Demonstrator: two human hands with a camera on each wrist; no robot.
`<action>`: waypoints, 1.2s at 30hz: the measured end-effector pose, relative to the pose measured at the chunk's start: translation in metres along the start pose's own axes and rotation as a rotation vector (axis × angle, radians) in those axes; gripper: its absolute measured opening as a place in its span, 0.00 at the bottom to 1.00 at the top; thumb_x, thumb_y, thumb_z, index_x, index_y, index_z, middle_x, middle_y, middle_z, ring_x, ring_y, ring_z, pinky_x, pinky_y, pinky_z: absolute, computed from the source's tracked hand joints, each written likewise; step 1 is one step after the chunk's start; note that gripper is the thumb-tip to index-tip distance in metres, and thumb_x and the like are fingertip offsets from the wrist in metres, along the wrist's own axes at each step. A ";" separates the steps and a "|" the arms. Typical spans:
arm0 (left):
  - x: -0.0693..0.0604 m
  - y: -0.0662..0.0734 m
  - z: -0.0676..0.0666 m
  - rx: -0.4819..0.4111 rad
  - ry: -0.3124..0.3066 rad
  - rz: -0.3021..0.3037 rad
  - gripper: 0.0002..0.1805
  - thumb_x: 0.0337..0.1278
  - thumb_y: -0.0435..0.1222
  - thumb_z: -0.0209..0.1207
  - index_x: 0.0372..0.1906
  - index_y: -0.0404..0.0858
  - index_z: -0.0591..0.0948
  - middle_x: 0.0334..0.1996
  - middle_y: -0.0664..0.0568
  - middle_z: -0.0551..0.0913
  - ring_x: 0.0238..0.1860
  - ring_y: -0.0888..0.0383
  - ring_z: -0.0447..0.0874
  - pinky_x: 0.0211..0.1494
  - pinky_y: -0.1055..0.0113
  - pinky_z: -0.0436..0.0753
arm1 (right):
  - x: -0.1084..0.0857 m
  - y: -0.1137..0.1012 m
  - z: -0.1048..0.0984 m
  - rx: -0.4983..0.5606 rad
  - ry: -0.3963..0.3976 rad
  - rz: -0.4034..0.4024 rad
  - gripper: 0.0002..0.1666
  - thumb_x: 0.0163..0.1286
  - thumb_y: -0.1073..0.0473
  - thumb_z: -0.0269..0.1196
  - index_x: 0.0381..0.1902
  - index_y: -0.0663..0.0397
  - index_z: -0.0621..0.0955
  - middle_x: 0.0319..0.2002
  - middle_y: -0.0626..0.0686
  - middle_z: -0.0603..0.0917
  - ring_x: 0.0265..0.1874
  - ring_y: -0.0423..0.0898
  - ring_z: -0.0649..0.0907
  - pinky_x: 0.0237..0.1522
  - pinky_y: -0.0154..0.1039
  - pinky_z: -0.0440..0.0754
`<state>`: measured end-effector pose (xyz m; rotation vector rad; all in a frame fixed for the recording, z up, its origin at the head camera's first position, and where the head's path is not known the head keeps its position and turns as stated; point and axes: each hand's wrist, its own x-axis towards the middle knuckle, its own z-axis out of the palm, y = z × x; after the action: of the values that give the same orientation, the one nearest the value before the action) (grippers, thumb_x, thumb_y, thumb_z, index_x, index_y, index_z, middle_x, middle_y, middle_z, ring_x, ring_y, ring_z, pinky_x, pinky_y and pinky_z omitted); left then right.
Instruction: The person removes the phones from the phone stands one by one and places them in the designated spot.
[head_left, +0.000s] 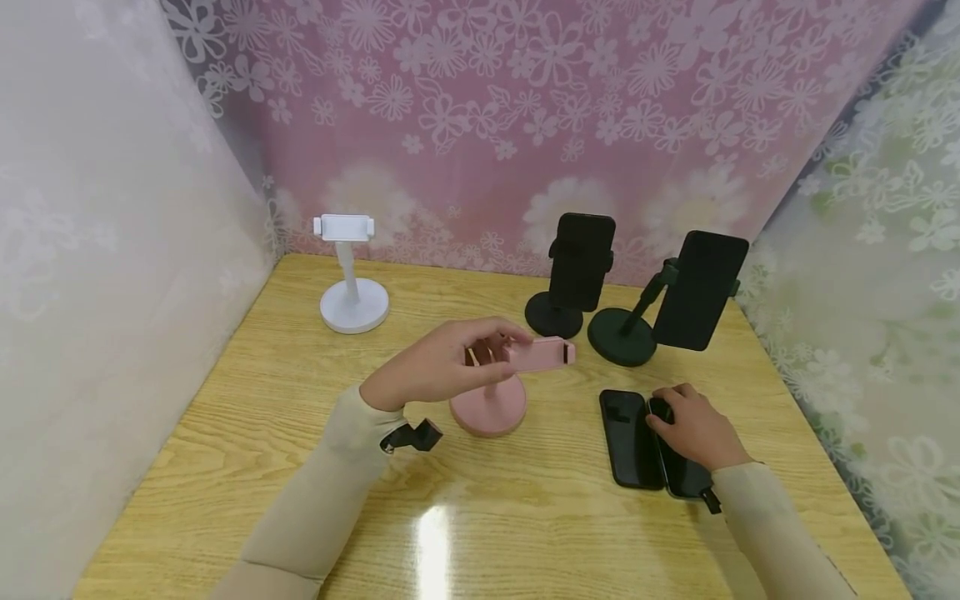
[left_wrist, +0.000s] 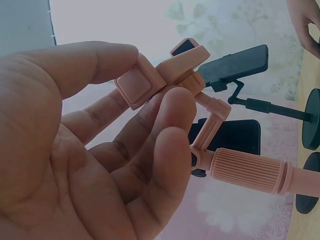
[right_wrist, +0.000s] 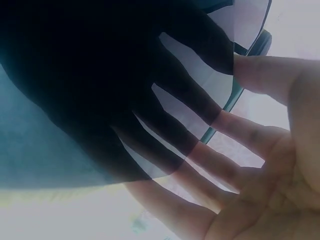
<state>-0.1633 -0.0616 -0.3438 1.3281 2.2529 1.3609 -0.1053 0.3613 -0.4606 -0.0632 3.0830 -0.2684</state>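
In the head view my left hand (head_left: 457, 358) pinches the end of the clamp (head_left: 540, 354) on a pink phone stand. The stand's round base (head_left: 491, 408) is on the table. Close up in the left wrist view, thumb and fingers of the left hand (left_wrist: 100, 135) hold the clamp above its jointed arm and ribbed post (left_wrist: 247, 170). Over on the right, my right hand (head_left: 701, 429) rests on a black smartphone (head_left: 686, 477) lying flat, fingers fairly straight. A second black smartphone (head_left: 630, 442) lies along its left side. Dark reflections blur the fingertips in the right wrist view.
At the back left stands a white phone stand (head_left: 354, 304) with no phone in it. A black stand (head_left: 555, 321) and a dark green stand (head_left: 622, 342) each hold a phone at the back right. Floral cloth (head_left: 480, 125) hangs behind the wooden table (head_left: 262, 400).
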 end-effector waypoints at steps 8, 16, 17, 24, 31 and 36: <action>-0.001 0.001 0.000 -0.009 -0.007 -0.002 0.19 0.75 0.43 0.60 0.66 0.55 0.78 0.44 0.61 0.84 0.39 0.61 0.84 0.46 0.60 0.84 | -0.001 0.005 0.003 0.019 0.009 -0.003 0.31 0.73 0.49 0.65 0.65 0.65 0.77 0.61 0.75 0.73 0.55 0.74 0.76 0.44 0.72 0.79; -0.001 0.001 0.000 -0.001 -0.011 -0.010 0.19 0.75 0.44 0.61 0.66 0.55 0.78 0.45 0.61 0.84 0.40 0.62 0.84 0.46 0.61 0.85 | -0.002 0.008 0.007 0.035 -0.002 0.028 0.35 0.74 0.46 0.62 0.67 0.67 0.74 0.61 0.76 0.71 0.57 0.75 0.73 0.47 0.73 0.77; -0.001 0.001 -0.001 0.001 -0.011 -0.009 0.19 0.75 0.44 0.61 0.66 0.55 0.78 0.45 0.61 0.84 0.40 0.62 0.84 0.46 0.61 0.85 | -0.002 0.009 0.008 0.036 -0.003 0.030 0.35 0.74 0.46 0.62 0.67 0.68 0.74 0.61 0.76 0.71 0.57 0.75 0.73 0.47 0.73 0.77; 0.000 0.001 -0.001 0.008 -0.015 -0.013 0.19 0.75 0.44 0.60 0.67 0.54 0.78 0.45 0.61 0.84 0.41 0.63 0.84 0.48 0.62 0.85 | -0.005 0.009 0.008 0.039 -0.001 0.019 0.34 0.75 0.47 0.62 0.66 0.70 0.74 0.61 0.77 0.71 0.57 0.76 0.73 0.48 0.73 0.77; 0.000 0.001 0.000 0.003 -0.018 -0.026 0.19 0.75 0.45 0.60 0.66 0.55 0.78 0.46 0.61 0.83 0.43 0.63 0.84 0.50 0.62 0.84 | -0.009 0.007 0.010 0.032 0.017 0.008 0.32 0.74 0.48 0.63 0.63 0.70 0.76 0.61 0.77 0.72 0.57 0.76 0.73 0.47 0.72 0.77; -0.001 0.001 0.000 -0.007 -0.014 -0.028 0.20 0.75 0.45 0.60 0.67 0.56 0.78 0.47 0.61 0.83 0.42 0.61 0.84 0.49 0.59 0.84 | -0.008 0.002 0.006 0.017 0.051 -0.001 0.29 0.74 0.48 0.63 0.60 0.67 0.79 0.60 0.75 0.73 0.56 0.74 0.74 0.45 0.72 0.78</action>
<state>-0.1622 -0.0627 -0.3432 1.2954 2.2471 1.3450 -0.0974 0.3627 -0.4665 -0.0587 3.1313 -0.3012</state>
